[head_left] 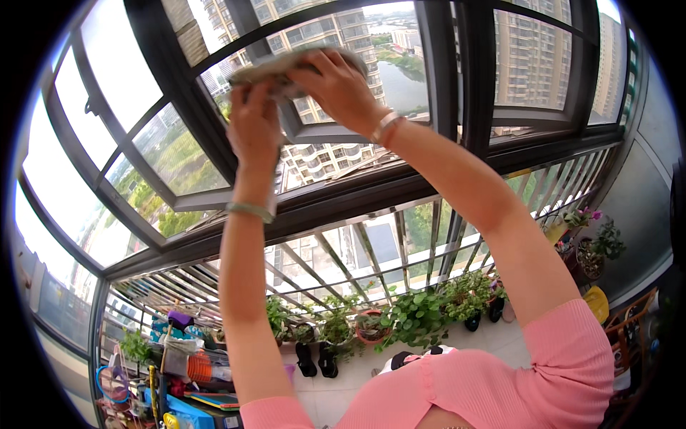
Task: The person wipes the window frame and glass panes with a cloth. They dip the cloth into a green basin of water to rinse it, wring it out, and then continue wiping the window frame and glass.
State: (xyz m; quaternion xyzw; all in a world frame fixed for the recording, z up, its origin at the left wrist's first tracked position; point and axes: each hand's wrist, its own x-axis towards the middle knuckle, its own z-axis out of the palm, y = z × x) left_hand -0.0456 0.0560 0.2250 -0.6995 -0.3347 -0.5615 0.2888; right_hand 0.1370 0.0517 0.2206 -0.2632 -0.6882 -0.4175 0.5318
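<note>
High in front of the window, both hands hold a greyish-green, elongated bundle (271,70) that looks like folded cloth; motion blurs it. My left hand (254,121) grips its left end from below, fingers bent around the lower edge. Over the middle and right of the bundle lies my right hand (339,89), its fingers curled onto the near side. Both arms reach far up, with a pale green bangle (250,211) on the left wrist and a light band (386,126) on the right one. The bundle's far side is hidden.
Dark window frames (475,79) surround the hands, with an opened sash behind them. Below runs a metal railing (364,250). Potted plants (418,314) and black shoes (306,360) line the floor beneath it. Household items crowd the lower left; a wooden rack (632,322) stands lower right.
</note>
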